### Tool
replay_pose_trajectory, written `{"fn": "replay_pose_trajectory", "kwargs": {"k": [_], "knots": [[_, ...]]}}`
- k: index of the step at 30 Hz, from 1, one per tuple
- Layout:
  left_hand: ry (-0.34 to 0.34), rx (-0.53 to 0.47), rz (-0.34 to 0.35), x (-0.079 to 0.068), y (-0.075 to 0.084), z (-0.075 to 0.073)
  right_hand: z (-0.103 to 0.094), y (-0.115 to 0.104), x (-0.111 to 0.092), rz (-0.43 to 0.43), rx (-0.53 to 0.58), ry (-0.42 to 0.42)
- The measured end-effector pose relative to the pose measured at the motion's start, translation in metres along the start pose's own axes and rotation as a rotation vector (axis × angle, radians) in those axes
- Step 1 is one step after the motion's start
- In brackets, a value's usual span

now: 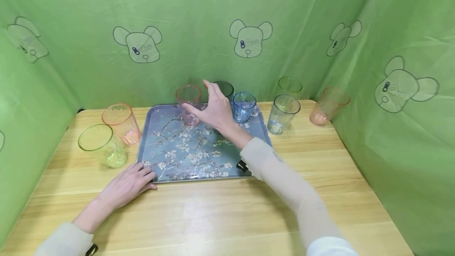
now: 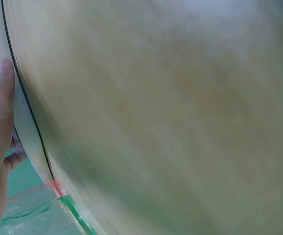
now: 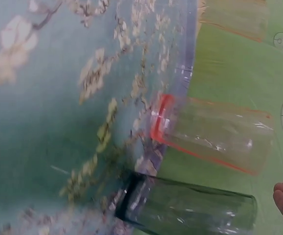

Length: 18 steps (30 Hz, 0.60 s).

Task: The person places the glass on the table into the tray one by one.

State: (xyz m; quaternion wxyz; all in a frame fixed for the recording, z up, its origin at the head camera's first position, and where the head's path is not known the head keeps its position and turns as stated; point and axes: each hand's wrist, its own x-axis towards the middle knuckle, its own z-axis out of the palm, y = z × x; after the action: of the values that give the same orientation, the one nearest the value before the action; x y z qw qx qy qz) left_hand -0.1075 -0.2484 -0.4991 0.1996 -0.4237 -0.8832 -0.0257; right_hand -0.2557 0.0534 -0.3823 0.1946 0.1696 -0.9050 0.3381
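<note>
A blue tray (image 1: 185,145) with a white blossom print lies on the table. My left hand (image 1: 129,183) rests at its near left corner, fingers over the rim. Above the tray, my right hand (image 1: 215,108) spreads thumb and fingers beside a pink clear glass (image 1: 188,96) upright at the back of the tray. In the right wrist view, the fingers show apart from that pink glass and from a dark green glass (image 3: 195,205). My right hand partly hides the dark glass in the head view. A blue glass (image 1: 244,108) stands right of it on the tray.
Left of the tray stand a pink glass (image 1: 122,123) and a yellow-green glass (image 1: 103,147). To the right are a pale blue glass (image 1: 282,115), a yellowish glass (image 1: 290,86) behind it, and a pink glass (image 1: 327,106). Green curtains (image 1: 199,19) enclose the wooden table (image 1: 213,216).
</note>
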Motion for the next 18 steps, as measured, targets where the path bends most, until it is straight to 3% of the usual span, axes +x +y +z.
{"fn": "replay_pose_trajectory", "kwargs": {"k": [10,18], "knots": [[0.002,-0.001,0.001,0.002,0.001,-0.002,-0.035,0.003,-0.01,-0.073,0.053,-0.041],[0.006,-0.011,-0.001,0.002,0.001,-0.003,-0.063,0.015,-0.025,-0.077,0.024,-0.053]]}}
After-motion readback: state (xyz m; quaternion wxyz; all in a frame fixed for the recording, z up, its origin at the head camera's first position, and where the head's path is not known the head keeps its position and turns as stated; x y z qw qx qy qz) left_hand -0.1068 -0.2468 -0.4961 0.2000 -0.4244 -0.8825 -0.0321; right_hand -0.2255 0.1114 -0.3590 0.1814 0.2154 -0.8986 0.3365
